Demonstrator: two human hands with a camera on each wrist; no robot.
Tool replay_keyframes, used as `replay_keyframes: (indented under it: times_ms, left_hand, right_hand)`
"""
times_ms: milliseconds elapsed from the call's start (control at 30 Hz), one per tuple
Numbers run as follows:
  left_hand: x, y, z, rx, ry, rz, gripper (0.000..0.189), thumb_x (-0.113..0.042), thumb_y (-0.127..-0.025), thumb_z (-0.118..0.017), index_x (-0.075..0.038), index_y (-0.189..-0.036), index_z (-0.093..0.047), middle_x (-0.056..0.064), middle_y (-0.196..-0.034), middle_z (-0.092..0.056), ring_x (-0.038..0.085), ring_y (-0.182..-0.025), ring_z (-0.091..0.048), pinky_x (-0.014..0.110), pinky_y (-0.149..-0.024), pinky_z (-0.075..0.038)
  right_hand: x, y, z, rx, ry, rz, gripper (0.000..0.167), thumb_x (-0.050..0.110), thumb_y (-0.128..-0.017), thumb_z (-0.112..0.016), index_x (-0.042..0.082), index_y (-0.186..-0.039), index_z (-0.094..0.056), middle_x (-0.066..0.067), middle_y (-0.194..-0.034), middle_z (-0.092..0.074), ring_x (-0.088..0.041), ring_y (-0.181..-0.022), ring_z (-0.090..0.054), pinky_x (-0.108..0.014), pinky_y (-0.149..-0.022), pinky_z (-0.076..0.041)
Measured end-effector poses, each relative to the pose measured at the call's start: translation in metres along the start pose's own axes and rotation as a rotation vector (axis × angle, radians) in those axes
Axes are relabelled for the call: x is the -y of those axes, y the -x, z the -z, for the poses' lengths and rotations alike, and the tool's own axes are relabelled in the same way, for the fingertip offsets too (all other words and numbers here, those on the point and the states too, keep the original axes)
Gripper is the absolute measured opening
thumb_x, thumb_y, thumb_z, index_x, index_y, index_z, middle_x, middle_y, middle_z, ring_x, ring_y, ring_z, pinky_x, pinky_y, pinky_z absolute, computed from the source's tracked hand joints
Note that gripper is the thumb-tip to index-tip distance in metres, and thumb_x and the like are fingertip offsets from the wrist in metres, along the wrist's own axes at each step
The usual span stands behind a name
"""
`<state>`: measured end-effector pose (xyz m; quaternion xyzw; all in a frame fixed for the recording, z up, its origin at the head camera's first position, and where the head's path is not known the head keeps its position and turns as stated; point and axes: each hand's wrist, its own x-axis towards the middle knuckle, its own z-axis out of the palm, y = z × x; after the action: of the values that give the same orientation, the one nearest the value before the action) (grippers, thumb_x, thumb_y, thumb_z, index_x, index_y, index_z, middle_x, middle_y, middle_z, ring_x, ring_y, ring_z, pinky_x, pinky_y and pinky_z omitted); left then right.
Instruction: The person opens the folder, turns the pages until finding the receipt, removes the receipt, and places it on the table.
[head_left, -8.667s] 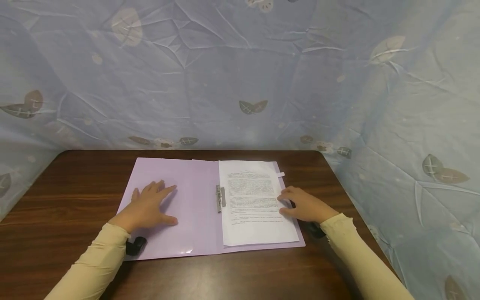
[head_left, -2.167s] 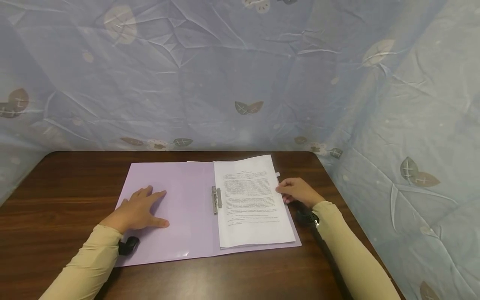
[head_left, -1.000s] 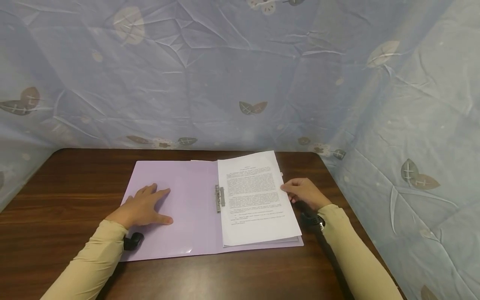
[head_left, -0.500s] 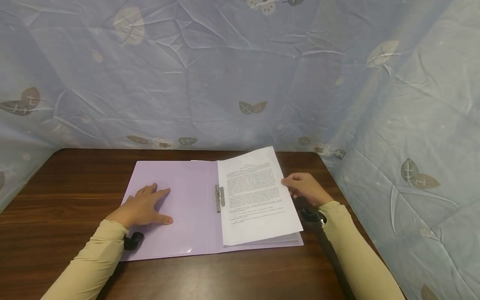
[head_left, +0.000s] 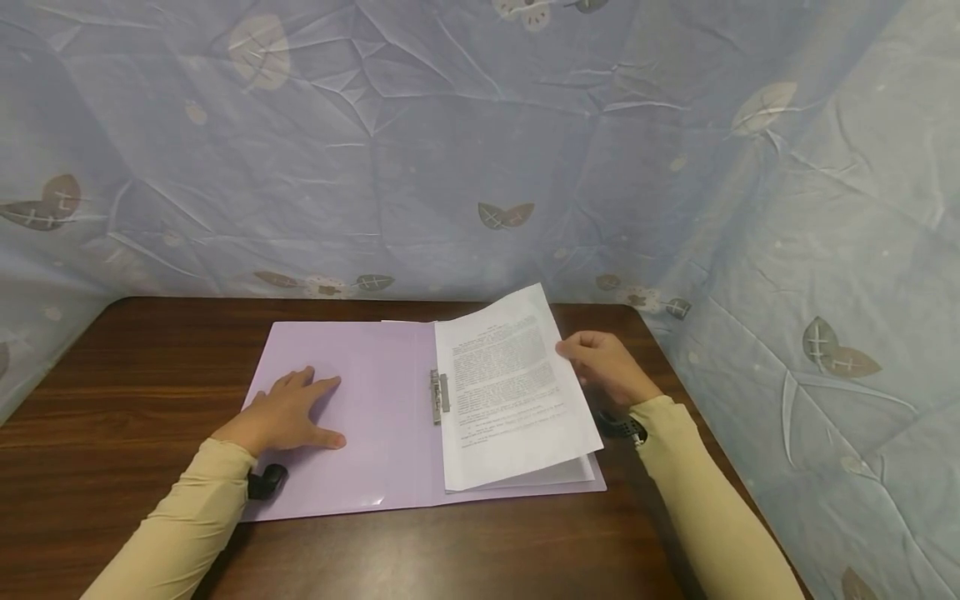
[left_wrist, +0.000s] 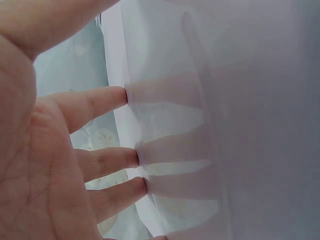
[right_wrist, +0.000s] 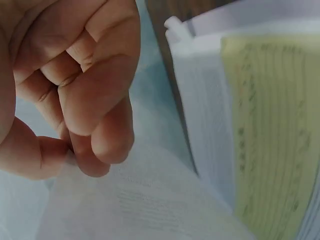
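A lilac ring binder (head_left: 382, 450) lies spread on the table, with a metal clip (head_left: 437, 397) along its spine. My left hand (head_left: 288, 417) rests on its left cover, fingers spread; in the left wrist view those fingertips touch the glossy lilac surface (left_wrist: 260, 125). Between thumb and fingers, my right hand (head_left: 611, 367) pinches the right edge of a printed sheet (head_left: 517, 417), which is lifted and curves upward. Beneath it, in the right wrist view, a yellow lined page (right_wrist: 275, 135) with writing shows beside a white tab (right_wrist: 178, 28).
The dark wooden table (head_left: 150, 367) is bounded behind and on the right by a pale blue leaf-patterned cloth (head_left: 420, 167). Black wrist cameras (head_left: 267, 482) are strapped at the cuffs.
The printed sheet, flat in the oldest frame, has its right edge raised, pinched by my right hand, which has moved up and slightly left. More of what lies below shows. My left hand stays put.
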<state>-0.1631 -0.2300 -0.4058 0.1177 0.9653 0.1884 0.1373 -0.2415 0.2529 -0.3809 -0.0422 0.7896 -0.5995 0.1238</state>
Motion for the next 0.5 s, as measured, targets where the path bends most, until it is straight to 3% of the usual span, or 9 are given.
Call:
replay_keyframes:
  times_ms: [267,500]
  left_hand:
    - [-0.001,0.001,0.001,0.001,0.009,-0.004,0.109,-0.061,-0.072,-0.086,-0.001,-0.153,-0.045,0.045,-0.157,-0.024,0.068,-0.142,-0.020,0.088,-0.103,-0.016]
    - [-0.003,0.002,0.002,0.009,0.012,-0.001,0.107,-0.060,-0.073,-0.086,-0.001,-0.153,-0.045,0.044,-0.157,-0.024,0.068,-0.143,-0.020,0.088,-0.103,-0.015]
  right_hand:
    - [0.028,0.001,-0.020,-0.002,-0.124,-0.003,0.022,0.021,-0.098,-0.071,0.002,-0.091,-0.065,-0.003,-0.074,-0.058,-0.014,-0.059,-0.053,-0.027,-0.053,-0.047]
    - [0.058,-0.001,-0.043,-0.058,0.020,0.092,0.025,0.025,-0.097,-0.073,0.005,-0.085,-0.065,-0.002,-0.074,-0.054,-0.016,-0.069,-0.052,-0.026,-0.056,-0.046]
